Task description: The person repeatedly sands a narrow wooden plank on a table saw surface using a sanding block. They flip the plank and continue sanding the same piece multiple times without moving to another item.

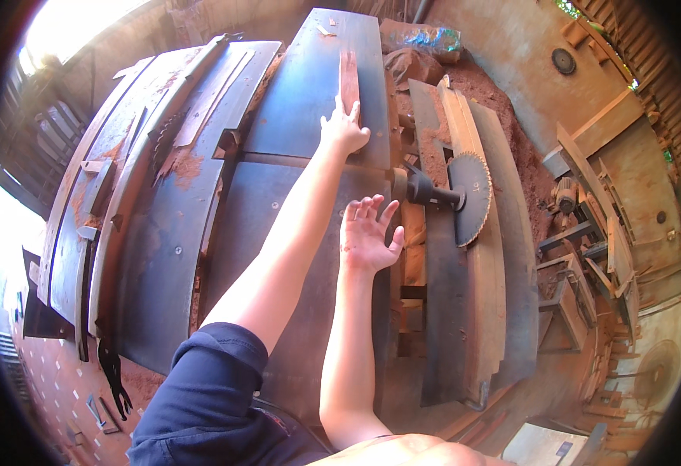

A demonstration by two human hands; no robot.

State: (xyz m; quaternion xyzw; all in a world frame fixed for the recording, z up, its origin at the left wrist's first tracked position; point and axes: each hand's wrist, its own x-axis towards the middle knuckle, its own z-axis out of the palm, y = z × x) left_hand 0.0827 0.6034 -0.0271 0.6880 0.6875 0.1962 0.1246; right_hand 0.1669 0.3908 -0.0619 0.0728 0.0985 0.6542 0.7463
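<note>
A narrow reddish-brown wood strip lies on the dark metal table of a woodworking machine. My left hand reaches far forward and rests on the strip's near part, fingers stretched out and spread over it; the underside of the grip is hidden. Nearer to me, my right hand is raised above the table with its palm showing and fingers apart, holding nothing. To its right stands a toothed circular saw blade on a dark shaft; the hand is apart from both.
On the left, a second metal bed carries a long fence, wood scraps and sawdust. Wooden planks run along the blade's right side. Reddish sawdust is heaped beyond them. Wooden frames stand at far right.
</note>
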